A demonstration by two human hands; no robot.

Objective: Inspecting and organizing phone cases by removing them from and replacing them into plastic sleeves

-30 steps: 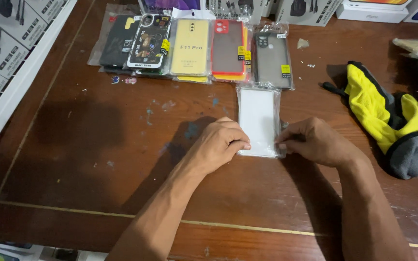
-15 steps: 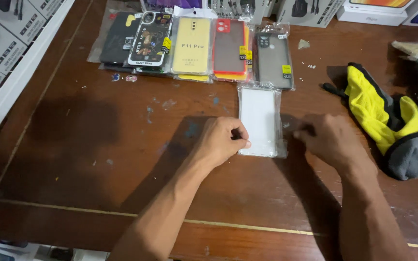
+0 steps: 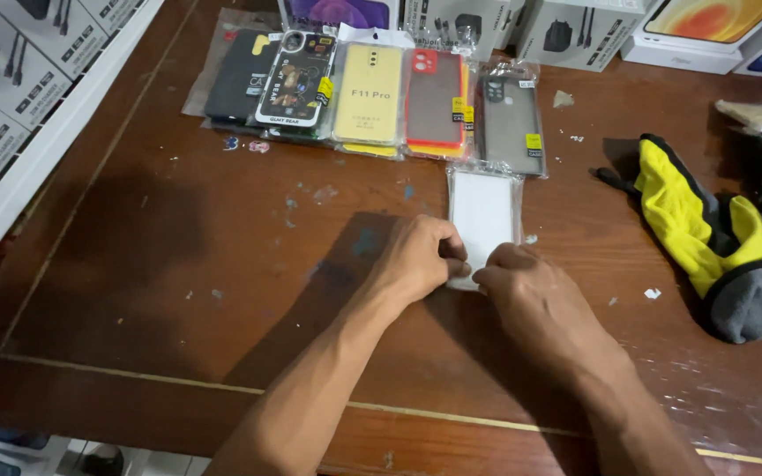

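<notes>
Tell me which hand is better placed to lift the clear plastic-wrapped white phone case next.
Probably the right hand: it covers the near end of the clear plastic-wrapped white phone case from the open side. The left hand only touches the near left corner.

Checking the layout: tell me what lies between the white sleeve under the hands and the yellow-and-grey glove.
The head view shows only bare brown table between the white sleeve and the yellow-and-grey glove, apart from a few small white scraps.
</notes>
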